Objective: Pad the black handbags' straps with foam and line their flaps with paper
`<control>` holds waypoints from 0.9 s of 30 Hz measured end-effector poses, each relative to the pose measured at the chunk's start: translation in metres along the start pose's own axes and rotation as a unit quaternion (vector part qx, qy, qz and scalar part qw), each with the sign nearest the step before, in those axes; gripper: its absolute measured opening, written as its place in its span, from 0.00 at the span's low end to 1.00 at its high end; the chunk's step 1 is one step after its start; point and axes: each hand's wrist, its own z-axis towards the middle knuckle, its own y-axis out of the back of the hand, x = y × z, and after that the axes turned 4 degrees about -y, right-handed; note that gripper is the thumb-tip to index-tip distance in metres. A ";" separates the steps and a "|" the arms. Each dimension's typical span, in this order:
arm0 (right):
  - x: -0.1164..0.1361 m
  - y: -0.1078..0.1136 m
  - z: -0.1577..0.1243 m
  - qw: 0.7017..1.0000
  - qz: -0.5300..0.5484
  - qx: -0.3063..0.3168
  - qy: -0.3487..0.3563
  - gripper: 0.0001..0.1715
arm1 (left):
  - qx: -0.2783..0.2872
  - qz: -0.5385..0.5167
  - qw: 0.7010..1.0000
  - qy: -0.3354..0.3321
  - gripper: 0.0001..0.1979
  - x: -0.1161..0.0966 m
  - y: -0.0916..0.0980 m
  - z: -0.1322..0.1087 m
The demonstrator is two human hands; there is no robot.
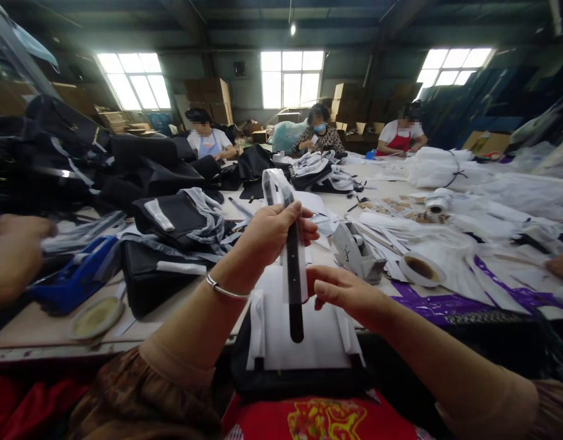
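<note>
Fingers [306, 225] clamp black strap [296, 318], hanging below.

This is a factory workshop for packing bags. A long shared worktable [43, 324] runs into the distance, with black bags [139, 165] heaped on the left and white wrapping sheets [515, 189] on the right. A tape dispenser [357, 250] and a tape roll [419, 269] lie in the middle. At the far end sit three workers [207, 137], one in a red apron [399, 142]. Cardboard boxes [208, 91] stack up beneath large windows [290, 76] and a bare industrial roof.
</note>
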 end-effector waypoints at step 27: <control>-0.024 -0.018 0.016 0.957 0.201 -0.166 -0.125 0.23 | -0.030 0.235 0.966 -0.104 0.10 0.073 0.024 -0.074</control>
